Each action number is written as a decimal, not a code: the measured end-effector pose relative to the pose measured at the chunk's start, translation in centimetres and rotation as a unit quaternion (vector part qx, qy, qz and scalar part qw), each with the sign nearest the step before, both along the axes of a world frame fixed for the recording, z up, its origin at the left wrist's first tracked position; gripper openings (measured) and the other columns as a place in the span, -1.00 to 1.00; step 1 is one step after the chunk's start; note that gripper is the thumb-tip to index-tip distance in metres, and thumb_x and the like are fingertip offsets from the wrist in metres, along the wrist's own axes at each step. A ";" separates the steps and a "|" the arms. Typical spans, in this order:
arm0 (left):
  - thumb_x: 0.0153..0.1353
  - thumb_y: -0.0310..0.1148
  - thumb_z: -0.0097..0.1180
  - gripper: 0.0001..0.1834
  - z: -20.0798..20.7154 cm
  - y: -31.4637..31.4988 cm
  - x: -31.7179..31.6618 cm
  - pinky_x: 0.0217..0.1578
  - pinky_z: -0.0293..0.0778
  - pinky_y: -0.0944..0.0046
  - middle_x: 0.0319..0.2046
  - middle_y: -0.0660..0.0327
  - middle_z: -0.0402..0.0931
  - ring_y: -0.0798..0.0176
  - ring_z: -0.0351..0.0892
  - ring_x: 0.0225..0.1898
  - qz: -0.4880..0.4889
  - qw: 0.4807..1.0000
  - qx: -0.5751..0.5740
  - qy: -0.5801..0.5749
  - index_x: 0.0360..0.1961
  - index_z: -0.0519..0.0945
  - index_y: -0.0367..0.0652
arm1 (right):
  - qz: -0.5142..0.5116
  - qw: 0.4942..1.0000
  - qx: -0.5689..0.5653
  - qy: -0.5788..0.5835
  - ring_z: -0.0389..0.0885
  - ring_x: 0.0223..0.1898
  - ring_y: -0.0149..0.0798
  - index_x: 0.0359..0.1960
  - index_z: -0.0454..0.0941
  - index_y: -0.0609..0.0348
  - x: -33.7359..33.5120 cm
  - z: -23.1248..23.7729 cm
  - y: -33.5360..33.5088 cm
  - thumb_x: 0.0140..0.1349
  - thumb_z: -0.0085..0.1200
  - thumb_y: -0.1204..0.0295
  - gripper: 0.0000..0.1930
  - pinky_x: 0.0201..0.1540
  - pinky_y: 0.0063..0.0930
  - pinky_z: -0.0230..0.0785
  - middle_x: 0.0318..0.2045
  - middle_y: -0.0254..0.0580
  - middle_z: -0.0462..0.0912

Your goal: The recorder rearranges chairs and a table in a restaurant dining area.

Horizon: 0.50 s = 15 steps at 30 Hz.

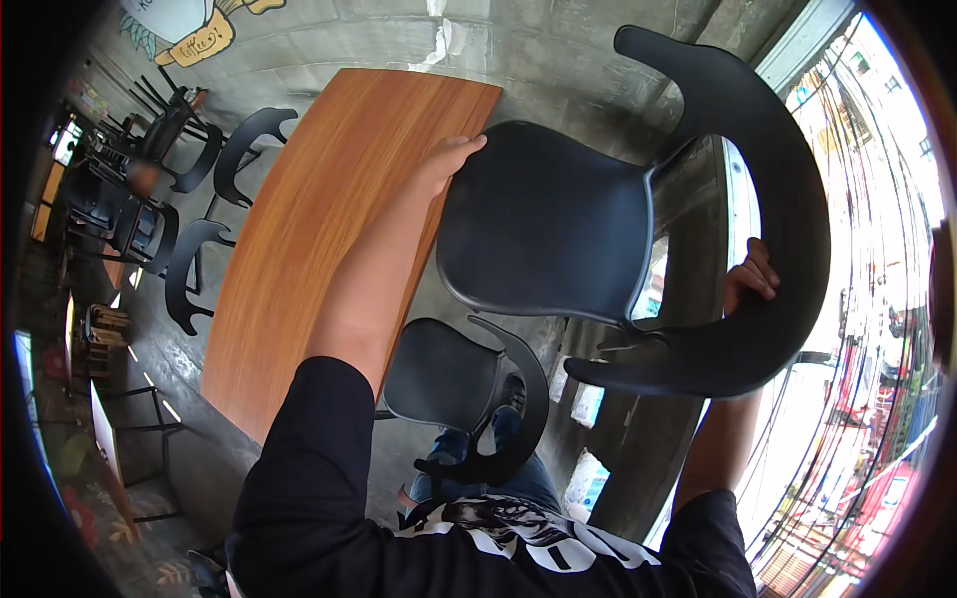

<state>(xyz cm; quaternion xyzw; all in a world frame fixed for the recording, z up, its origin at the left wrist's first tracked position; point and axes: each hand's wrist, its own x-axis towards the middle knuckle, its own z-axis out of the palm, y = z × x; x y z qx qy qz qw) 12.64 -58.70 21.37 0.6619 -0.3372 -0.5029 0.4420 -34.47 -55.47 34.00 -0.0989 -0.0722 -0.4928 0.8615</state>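
A black chair (543,224) with a curved backrest is raised up in front of me, its seat facing me and its backrest to the right. My left hand (454,161) grips the left edge of the seat, thumb over the rim. My right hand (751,276) is wrapped around the inner edge of the backrest, with part of the hand hidden behind it. To the left of the raised chair stands a brown wooden table (329,199). Below it, close to my legs, is a second black chair (444,374) of the same kind.
Several black chairs (239,154) line the table's far-left side, with more furniture stacked beyond. A concrete wall (399,38) closes off the back. On the right, a bright window (847,299) opens onto a street with many cables.
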 end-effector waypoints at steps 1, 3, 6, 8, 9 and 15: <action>0.29 0.01 0.22 -0.33 0.0 0.7 0.2 0.18 0.41 0.10 0.12 0.03 0.56 0.13 0.49 0.21 0.010 1.000 0.007 -0.021 0.19 0.49 -0.35 | -0.001 1.000 0.018 -0.005 0.42 -0.56 -0.38 -0.34 0.25 0.22 1.1 -1.0 -0.5 0.51 -0.19 0.43 -0.79 -0.29 -0.48 0.38 -0.57 -0.29 0.31; 0.28 -0.03 0.22 -0.33 -2.2 1.7 1.3 0.29 0.29 0.08 0.23 0.00 0.46 0.05 0.39 0.31 0.058 0.993 -0.023 -0.096 0.24 0.46 -0.31 | 0.006 0.998 0.047 0.029 0.40 -0.59 -0.38 -0.32 0.30 0.25 2.7 -3.8 -2.9 0.47 -0.14 0.43 -0.82 -0.31 -0.49 0.37 -0.57 -0.30 0.35; 0.28 -0.04 0.24 -0.26 -4.1 5.3 4.9 0.28 0.28 0.08 0.34 -0.04 0.32 -0.04 0.33 0.34 0.012 0.943 -0.018 -0.333 0.33 0.35 -0.29 | 0.041 0.989 0.090 0.107 0.36 -0.64 -0.41 -0.43 0.43 0.20 4.8 -9.6 -7.5 0.35 0.00 0.41 -0.81 -0.39 -0.52 0.34 -0.64 -0.36 0.37; 0.30 -0.02 0.20 -0.29 -6.3 8.6 7.3 0.33 0.23 0.06 0.36 -0.05 0.28 -0.06 0.22 0.39 0.040 0.920 -0.015 -0.389 0.31 0.36 -0.28 | 0.056 0.984 0.093 0.138 0.35 -0.65 -0.42 -0.47 0.43 0.16 5.2 -13.4 -10.0 0.33 0.03 0.38 -0.79 -0.42 -0.52 0.33 -0.66 -0.38 0.36; 0.32 -0.01 0.16 -0.31 -7.6 10.3 8.0 0.37 0.17 0.03 0.38 -0.06 0.24 -0.08 0.12 0.45 0.061 0.896 -0.013 -0.439 0.30 0.38 -0.27 | 0.037 0.976 0.125 0.177 0.33 -0.67 -0.44 -0.50 0.43 0.13 5.2 -14.9 -11.0 0.30 0.05 0.36 -0.78 -0.44 -0.52 0.31 -0.67 -0.40 0.35; 0.34 0.02 0.10 -0.18 -16.9 20.5 10.1 0.48 -0.12 -0.06 0.50 -0.02 -0.02 -0.06 -0.14 0.54 0.158 0.872 0.084 -0.455 0.45 0.12 -0.18 | -0.006 0.930 0.209 0.303 0.24 -0.71 -0.49 -0.61 0.37 0.03 12.0 -18.2 -11.1 0.29 0.01 0.35 -0.72 -0.51 -0.57 0.25 -0.73 -0.47 0.27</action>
